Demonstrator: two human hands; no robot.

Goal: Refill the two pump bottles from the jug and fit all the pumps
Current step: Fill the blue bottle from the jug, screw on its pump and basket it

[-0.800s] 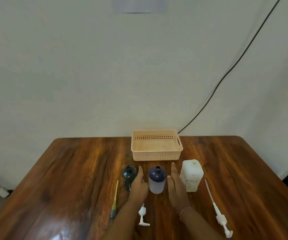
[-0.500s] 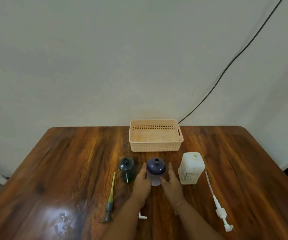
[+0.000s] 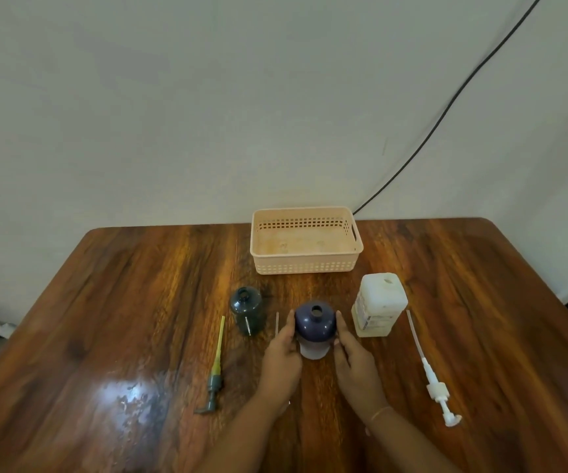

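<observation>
Currently the purple pump bottle (image 3: pixel 316 324) stands upright, neck open, at mid-tabletop (image 3: pixel 139 302), flanked by the left hand (image 3: pixel 282 361) and the right hand (image 3: pixel 356 365); each hand's fingers (image 3: pixel 287 331) are straight, held together and laid against the bottle's sides. Green bottle (image 3: pixel 246 314) stands just to its left, also open-necked, white jug (image 3: pixel 379 308) just to its right, peach basket (image 3: pixel 306 266) behind them. Green pump (image 3: pixel 216 367) lies flat left of the left hand, and white pump (image 3: pixel 432 373) lies flat right of the jug.
</observation>
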